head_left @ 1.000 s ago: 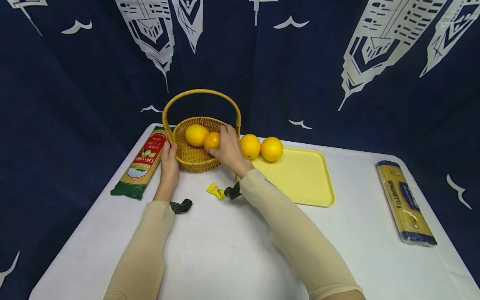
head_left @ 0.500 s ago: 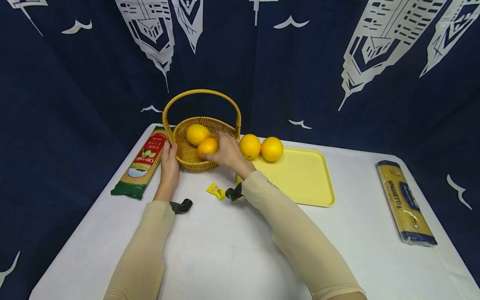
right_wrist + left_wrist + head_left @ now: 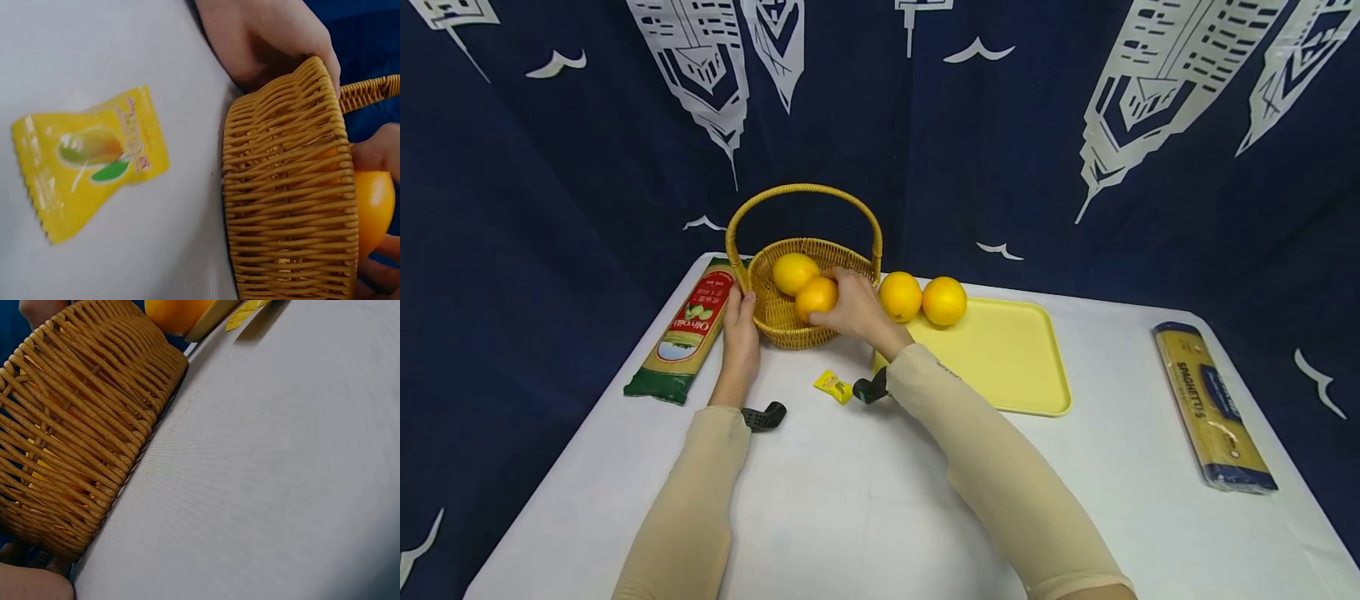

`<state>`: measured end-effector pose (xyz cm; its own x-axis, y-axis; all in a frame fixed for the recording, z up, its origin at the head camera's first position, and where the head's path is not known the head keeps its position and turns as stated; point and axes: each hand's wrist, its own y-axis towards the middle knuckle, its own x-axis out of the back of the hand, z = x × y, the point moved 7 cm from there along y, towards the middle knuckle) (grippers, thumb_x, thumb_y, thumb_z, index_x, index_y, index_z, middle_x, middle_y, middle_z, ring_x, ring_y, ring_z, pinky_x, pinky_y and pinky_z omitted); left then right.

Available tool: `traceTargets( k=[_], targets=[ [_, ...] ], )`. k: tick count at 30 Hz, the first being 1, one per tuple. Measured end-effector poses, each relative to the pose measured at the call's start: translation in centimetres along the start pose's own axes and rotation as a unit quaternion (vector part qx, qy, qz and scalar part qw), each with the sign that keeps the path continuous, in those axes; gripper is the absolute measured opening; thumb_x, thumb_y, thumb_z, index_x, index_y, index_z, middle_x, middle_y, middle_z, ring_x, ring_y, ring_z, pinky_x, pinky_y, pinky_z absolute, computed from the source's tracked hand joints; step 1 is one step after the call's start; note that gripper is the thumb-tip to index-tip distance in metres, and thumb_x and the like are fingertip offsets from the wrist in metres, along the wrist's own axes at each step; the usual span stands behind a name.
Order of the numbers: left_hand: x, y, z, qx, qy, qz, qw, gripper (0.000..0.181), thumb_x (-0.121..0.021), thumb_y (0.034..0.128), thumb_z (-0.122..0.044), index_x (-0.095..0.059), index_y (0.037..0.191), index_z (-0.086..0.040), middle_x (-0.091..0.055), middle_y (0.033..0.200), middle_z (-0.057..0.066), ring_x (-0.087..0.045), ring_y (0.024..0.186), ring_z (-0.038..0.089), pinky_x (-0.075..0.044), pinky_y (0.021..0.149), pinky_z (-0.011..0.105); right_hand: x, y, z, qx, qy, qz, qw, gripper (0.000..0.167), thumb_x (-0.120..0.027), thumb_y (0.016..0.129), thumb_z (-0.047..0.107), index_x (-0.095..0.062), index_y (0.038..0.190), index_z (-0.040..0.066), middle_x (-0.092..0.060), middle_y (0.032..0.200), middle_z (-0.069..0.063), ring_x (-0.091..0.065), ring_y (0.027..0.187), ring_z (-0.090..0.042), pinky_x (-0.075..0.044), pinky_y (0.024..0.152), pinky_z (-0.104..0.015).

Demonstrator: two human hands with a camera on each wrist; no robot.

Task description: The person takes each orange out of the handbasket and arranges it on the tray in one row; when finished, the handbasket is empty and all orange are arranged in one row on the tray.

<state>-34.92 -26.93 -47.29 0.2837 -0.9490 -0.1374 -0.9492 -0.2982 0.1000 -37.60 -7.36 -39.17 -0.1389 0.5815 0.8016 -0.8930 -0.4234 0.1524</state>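
A wicker basket (image 3: 795, 336) with a tall arched handle stands at the back left of the white table. My left hand (image 3: 741, 337) holds its left side at the rim; the right wrist view shows this hand (image 3: 272, 37) against the weave. Inside the basket, my right hand (image 3: 859, 310) grips an orange (image 3: 815, 298) between thumb and fingers. Touching or close beside that fruit lies another orange (image 3: 794, 273). The right wrist view has the gripped orange (image 3: 374, 209) showing above the rim. My right fingers are partly hidden in the head view.
Two more oranges (image 3: 900, 297) sit by the left back edge of a yellow tray (image 3: 992, 358). A yellow candy packet (image 3: 833, 386) lies before the basket. A green-and-red pasta pack (image 3: 688, 333) lies at left, a spaghetti pack (image 3: 1213, 408) at far right.
My right hand has brought the orange slightly down and left, lower inside the basket. The other orange in there shifted a little. My left hand has stayed on the basket.
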Motion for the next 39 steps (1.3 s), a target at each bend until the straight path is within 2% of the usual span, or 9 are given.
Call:
traceTargets(
  k=[4, 12, 16, 22, 26, 31, 39],
  targets=[
    [0.0, -0.2, -0.2, -0.005, 0.006, -0.001, 1.0000, 0.057, -0.034, 0.1155, -0.036, -0.019, 0.170, -0.027, -0.021, 0.176, -0.006, -0.019, 0.161, 0.010, -0.014, 0.133, 0.027, 0.6, -0.3, 0.0, 0.012, 0.022, -0.031, 0.9992, 0.079, -0.082, 0.081, 0.035, -0.052, 0.148, 0.004, -0.056, 0.146, -0.011, -0.048, 0.137, -0.028, -0.043, 0.118, -0.041],
    [0.0, 0.0, -0.1, -0.008, -0.001, 0.001, 1.0000, 0.057, -0.034, 0.1157, -0.034, -0.018, 0.170, -0.026, -0.021, 0.176, -0.005, -0.019, 0.161, 0.009, -0.014, 0.133, 0.026, 3.1, -2.0, 0.4, 0.041, 0.063, -0.076, 0.9943, 0.079, -0.084, 0.073, 0.033, -0.059, 0.144, 0.009, -0.057, 0.139, -0.009, -0.050, 0.127, -0.025, -0.050, 0.107, -0.041],
    [-0.3, 0.0, 0.1, -0.004, -0.012, 0.005, 0.9999, 0.056, -0.034, 0.1158, -0.031, -0.019, 0.170, -0.025, -0.023, 0.175, -0.004, -0.020, 0.161, 0.011, -0.015, 0.133, 0.027, 4.0, -3.0, 0.1, 0.049, 0.061, -0.086, 0.9932, 0.079, -0.086, 0.073, 0.031, -0.059, 0.144, 0.011, -0.057, 0.143, -0.008, -0.049, 0.129, -0.025, -0.049, 0.107, -0.042],
    [-0.2, -0.1, 0.0, -0.011, 0.002, 0.000, 0.9999, 0.057, -0.034, 0.1158, -0.034, -0.017, 0.170, -0.026, -0.019, 0.176, -0.006, -0.017, 0.161, 0.008, -0.012, 0.133, 0.026, 5.0, -4.0, -0.4, 0.065, 0.044, -0.090, 0.9928, 0.079, -0.084, 0.074, 0.032, -0.058, 0.146, 0.012, -0.059, 0.147, -0.008, -0.055, 0.128, -0.026, -0.049, 0.108, -0.044],
    [-0.1, -0.1, 0.0, -0.013, 0.000, 0.004, 0.9999, 0.057, -0.034, 0.1158, -0.035, -0.019, 0.170, -0.026, -0.020, 0.176, -0.006, -0.018, 0.161, 0.007, -0.013, 0.133, 0.026, 5.4, -4.6, -1.0, 0.059, 0.040, -0.083, 0.9941, 0.081, -0.083, 0.075, 0.033, -0.055, 0.149, 0.012, -0.063, 0.144, -0.006, -0.061, 0.120, -0.026, -0.052, 0.105, -0.043],
    [0.1, -0.3, -0.2, -0.019, -0.004, 0.007, 0.9998, 0.054, -0.034, 0.1160, -0.034, -0.023, 0.169, -0.026, -0.025, 0.174, -0.005, -0.021, 0.160, 0.010, -0.014, 0.133, 0.028, 6.3, -5.2, -1.8, 0.053, 0.036, -0.082, 0.9946, 0.081, -0.085, 0.075, 0.030, -0.055, 0.148, 0.012, -0.064, 0.140, -0.007, -0.060, 0.121, -0.029, -0.046, 0.109, -0.049],
    [0.0, -0.3, -0.3, -0.018, 0.003, 0.010, 0.9998, 0.055, -0.033, 0.1159, -0.034, -0.022, 0.169, -0.026, -0.025, 0.174, -0.004, -0.021, 0.160, 0.011, -0.014, 0.134, 0.030, 9.2, -6.5, -4.0, 0.050, 0.026, -0.107, 0.9926, 0.079, -0.087, 0.073, 0.028, -0.057, 0.143, 0.010, -0.065, 0.133, -0.011, -0.061, 0.113, -0.029, -0.051, 0.101, -0.049]
  ],
)
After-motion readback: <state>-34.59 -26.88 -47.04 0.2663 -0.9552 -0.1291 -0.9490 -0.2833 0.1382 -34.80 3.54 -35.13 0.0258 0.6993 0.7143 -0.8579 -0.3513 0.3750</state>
